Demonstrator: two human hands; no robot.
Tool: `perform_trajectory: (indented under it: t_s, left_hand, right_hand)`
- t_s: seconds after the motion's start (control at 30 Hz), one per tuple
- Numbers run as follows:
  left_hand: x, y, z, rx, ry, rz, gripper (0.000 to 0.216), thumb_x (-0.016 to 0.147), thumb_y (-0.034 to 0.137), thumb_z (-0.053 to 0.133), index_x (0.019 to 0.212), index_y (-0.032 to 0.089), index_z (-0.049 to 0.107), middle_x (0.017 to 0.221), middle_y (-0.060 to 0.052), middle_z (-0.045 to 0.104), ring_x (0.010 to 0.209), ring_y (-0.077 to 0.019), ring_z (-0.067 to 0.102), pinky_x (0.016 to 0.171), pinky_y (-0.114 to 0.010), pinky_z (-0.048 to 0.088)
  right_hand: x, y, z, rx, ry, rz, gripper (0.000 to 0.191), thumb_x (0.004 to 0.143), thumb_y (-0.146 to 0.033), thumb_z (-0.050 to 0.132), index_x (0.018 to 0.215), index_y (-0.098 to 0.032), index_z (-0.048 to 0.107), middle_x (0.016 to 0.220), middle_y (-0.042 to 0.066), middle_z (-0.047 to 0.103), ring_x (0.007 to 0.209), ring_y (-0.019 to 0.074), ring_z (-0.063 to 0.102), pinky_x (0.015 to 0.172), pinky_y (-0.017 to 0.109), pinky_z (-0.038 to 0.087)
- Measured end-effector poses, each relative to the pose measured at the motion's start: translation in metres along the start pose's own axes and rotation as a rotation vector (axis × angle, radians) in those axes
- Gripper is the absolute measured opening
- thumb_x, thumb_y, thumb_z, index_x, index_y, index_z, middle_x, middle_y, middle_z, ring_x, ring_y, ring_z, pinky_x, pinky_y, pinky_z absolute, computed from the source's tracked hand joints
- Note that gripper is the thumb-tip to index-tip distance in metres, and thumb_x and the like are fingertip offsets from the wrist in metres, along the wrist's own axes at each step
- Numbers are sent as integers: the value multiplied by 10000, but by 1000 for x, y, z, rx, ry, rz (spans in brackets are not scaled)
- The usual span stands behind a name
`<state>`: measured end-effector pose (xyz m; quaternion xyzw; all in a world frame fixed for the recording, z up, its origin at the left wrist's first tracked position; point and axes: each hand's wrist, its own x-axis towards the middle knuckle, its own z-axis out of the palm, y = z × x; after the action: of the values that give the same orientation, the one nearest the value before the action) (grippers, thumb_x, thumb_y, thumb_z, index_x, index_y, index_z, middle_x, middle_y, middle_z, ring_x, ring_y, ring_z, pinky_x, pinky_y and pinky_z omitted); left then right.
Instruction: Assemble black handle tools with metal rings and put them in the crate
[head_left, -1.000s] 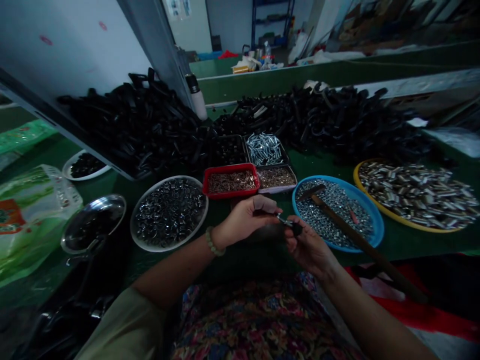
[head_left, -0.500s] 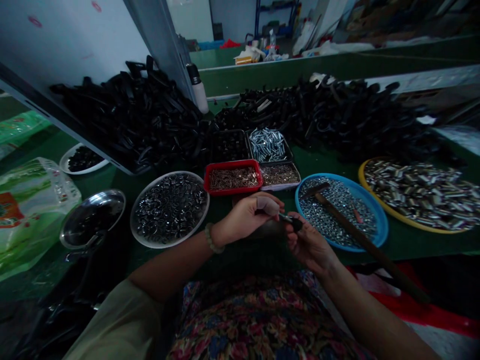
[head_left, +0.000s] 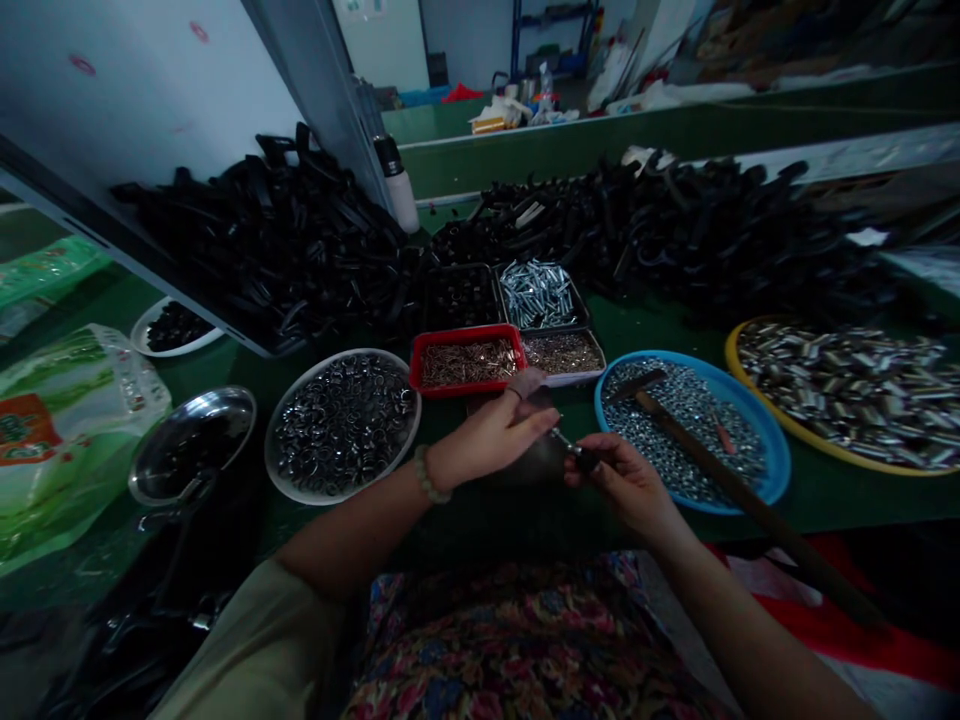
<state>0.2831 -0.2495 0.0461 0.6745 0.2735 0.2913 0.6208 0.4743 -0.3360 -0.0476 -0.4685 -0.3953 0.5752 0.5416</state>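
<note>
In my right hand (head_left: 626, 480), fingers pinch a small black part with a thin silver bolt (head_left: 561, 438) sticking out toward the left. My left hand (head_left: 499, 430), with a beaded bracelet on its wrist, hovers beside the bolt's tip. Its fingers are stretched and apart, slightly blurred, and hold nothing I can see. Just beyond the left hand stand a red tray (head_left: 519, 345) of thin copper-coloured pins and a tray of tiny metal pieces (head_left: 566, 350). Behind them is a tray of silver bolts (head_left: 538, 292).
A blue basin (head_left: 780, 470) of small silver parts, with a hammer (head_left: 697, 450) across it, stands at right. Beyond is a yellow basin (head_left: 832, 455) of metal sleeves. At left are a white basin (head_left: 276, 455) of rings and a steel bowl (head_left: 232, 410). Black parts (head_left: 675, 220) pile up behind.
My left hand has moved off the bolt, its fingers opening out from their pinch. My right hand has shifted slightly down, still gripping the black part.
</note>
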Motion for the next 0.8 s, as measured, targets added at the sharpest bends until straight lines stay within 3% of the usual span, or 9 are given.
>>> perform_trajectory:
  t_s: [0.1, 0.13, 0.27, 0.33, 0.4, 0.47, 0.6, 0.67, 0.8]
  left_hand:
    - [5, -2, -3, -123, -268, -30, 518, 912, 354, 527, 1381, 185, 388, 913, -73, 661, 800, -157, 653, 798, -322, 510]
    - [7, -4, -5, -142, -290, -23, 491, 906, 344, 539, 1359, 194, 422, 928, -73, 663, 814, -153, 653, 807, -319, 508]
    - [21, -18, -22, 76, -137, -87, 259, 839, 312, 633, 1068, 191, 636, 999, -56, 667, 909, -158, 621, 868, -333, 483]
    - [25, -26, -27, 128, -205, -169, 186, 839, 322, 628, 950, 179, 668, 915, -39, 675, 838, -150, 621, 835, -341, 493]
    - [25, -30, -27, 72, -223, -154, 122, 814, 279, 655, 873, 174, 673, 884, -29, 674, 836, -147, 622, 844, -341, 492]
    - [20, -29, -26, -47, -211, -87, 131, 760, 202, 702, 885, 176, 673, 942, -34, 675, 910, -157, 624, 886, -338, 482]
    - [15, -23, -27, -302, -128, -4, 404, 768, 225, 700, 1160, 218, 600, 1040, -59, 662, 962, -167, 623, 881, -330, 491]
    - [17, -23, -30, -253, -75, -34, 375, 795, 262, 676, 1159, 211, 600, 1075, -71, 649, 948, -162, 617, 842, -312, 500]
    - [23, -34, -33, 51, -224, -149, 191, 805, 229, 653, 989, 182, 665, 1002, -55, 669, 907, -164, 614, 832, -331, 496]
  right_hand:
    - [0, 1, 0, -158, -2, -50, 272, 805, -448, 671, 957, -227, 625, 866, 41, 681, 751, 166, 668, 695, 285, 552]
    - [1, 0, 0, -187, 16, -71, 268, 809, -448, 664, 957, -227, 628, 876, 44, 682, 768, 168, 669, 702, 283, 553]
    - [2, -5, 6, -182, 15, -89, 229, 851, -411, 624, 1000, -238, 615, 892, 34, 687, 759, 160, 686, 724, 287, 557]
    - [3, -10, 10, -175, -26, -98, 201, 863, -383, 620, 1006, -241, 615, 872, 24, 688, 765, 153, 688, 740, 286, 556]
    - [3, -14, 12, -152, -51, -116, 187, 862, -376, 628, 991, -240, 617, 834, 13, 688, 757, 145, 685, 738, 279, 556]
    - [4, -16, 11, -111, -57, -112, 197, 852, -386, 641, 974, -234, 615, 818, 9, 690, 717, 140, 679, 708, 278, 559]
    - [4, -17, 9, -74, -33, -80, 238, 820, -403, 674, 954, -217, 610, 837, 23, 695, 709, 149, 681, 691, 292, 566]
    - [3, -16, 10, -69, -35, -59, 228, 822, -392, 675, 958, -220, 611, 853, 23, 697, 735, 151, 688, 715, 293, 565]
    - [2, -16, 16, -25, -62, -7, 209, 830, -367, 672, 971, -226, 611, 869, 20, 698, 760, 152, 696, 742, 300, 562]
